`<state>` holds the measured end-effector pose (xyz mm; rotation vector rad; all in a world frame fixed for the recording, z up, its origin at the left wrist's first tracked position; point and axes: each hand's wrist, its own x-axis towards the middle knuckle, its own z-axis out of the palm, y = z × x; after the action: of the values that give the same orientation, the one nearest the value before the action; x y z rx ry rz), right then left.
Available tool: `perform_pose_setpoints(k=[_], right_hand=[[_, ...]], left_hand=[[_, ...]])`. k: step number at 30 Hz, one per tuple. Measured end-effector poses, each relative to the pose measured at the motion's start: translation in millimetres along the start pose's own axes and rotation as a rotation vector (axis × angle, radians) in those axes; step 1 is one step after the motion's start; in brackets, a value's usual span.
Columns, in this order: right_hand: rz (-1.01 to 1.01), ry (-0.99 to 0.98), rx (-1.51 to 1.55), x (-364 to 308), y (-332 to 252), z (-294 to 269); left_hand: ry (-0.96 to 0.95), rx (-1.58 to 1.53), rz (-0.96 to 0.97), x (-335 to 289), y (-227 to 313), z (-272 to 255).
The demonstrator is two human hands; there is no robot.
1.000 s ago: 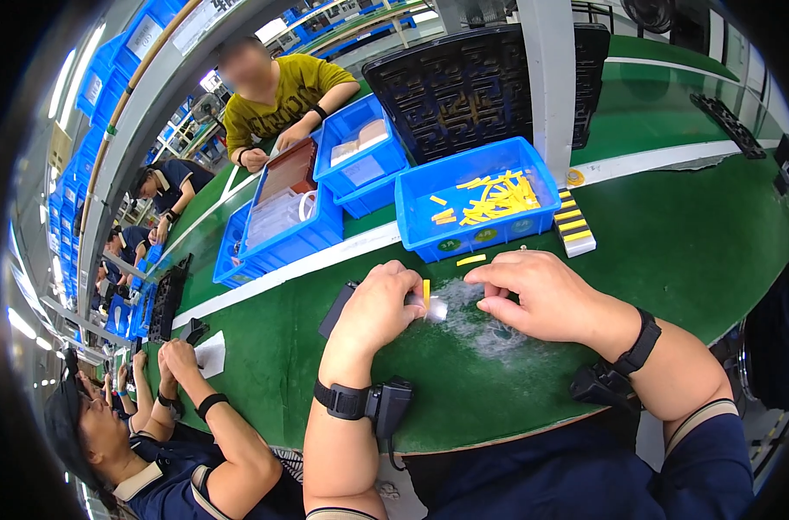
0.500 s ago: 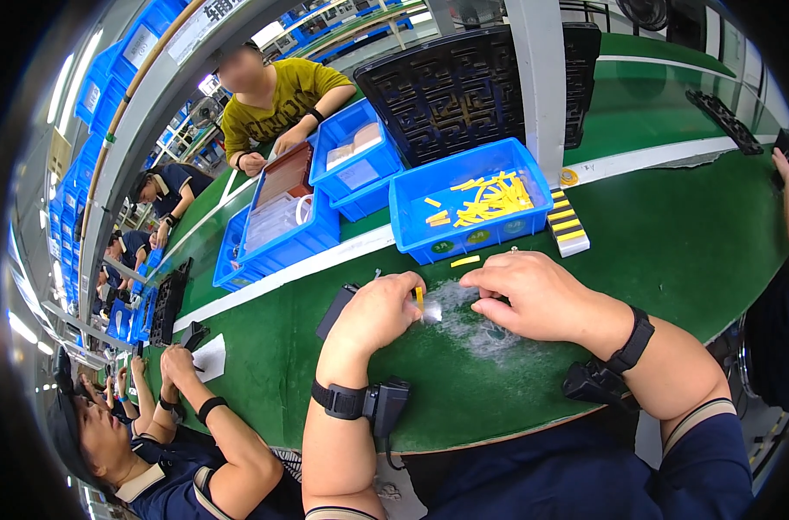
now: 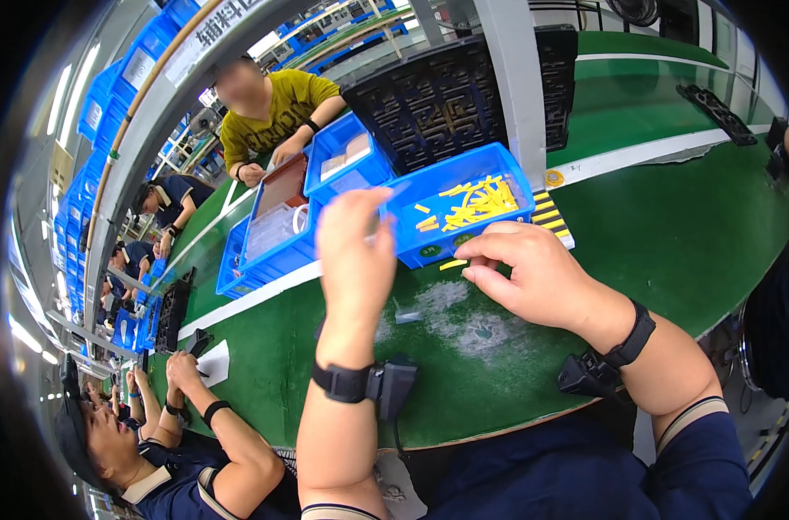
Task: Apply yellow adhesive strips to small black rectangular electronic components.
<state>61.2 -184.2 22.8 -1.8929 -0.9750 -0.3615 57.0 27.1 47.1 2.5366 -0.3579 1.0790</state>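
Observation:
My left hand (image 3: pixel 356 251) is raised at the left end of a blue bin (image 3: pixel 416 251), smeared by motion; whatever its fingers hold cannot be made out. Loose yellow strips (image 3: pixel 477 208) lie inside that bin. My right hand (image 3: pixel 529 273) hovers low at the bin's front, thumb and forefinger curled but apart. Right at those fingertips, a single yellow strip (image 3: pixel 451 264) lies on the green table; whether they touch it is unclear. A small clear piece (image 3: pixel 406 314) rests on the tabletop between my hands. Each wrist wears a black strap with a dark device.
A pale block with yellow and black stripes (image 3: pixel 552 217) stands right of the bin. More blue bins (image 3: pixel 277 251) sit to the left, and a black lattice tray (image 3: pixel 429 104) leans behind, beside a grey post (image 3: pixel 511 78). One co-worker (image 3: pixel 277 113) works across the table, another (image 3: pixel 152 425) at left.
My left hand has moved up and away from the tabletop toward the bin's left end; the yellow strip at its fingers no longer shows. My right hand has come closer to the loose strip.

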Motion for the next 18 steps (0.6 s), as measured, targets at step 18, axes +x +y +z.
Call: perform_pose_setpoints(k=[18], right_hand=[[-0.179, -0.537, 1.901, -99, -93, -70]], left_hand=[[-0.753, -0.561, 0.096, -42, 112, 9]])
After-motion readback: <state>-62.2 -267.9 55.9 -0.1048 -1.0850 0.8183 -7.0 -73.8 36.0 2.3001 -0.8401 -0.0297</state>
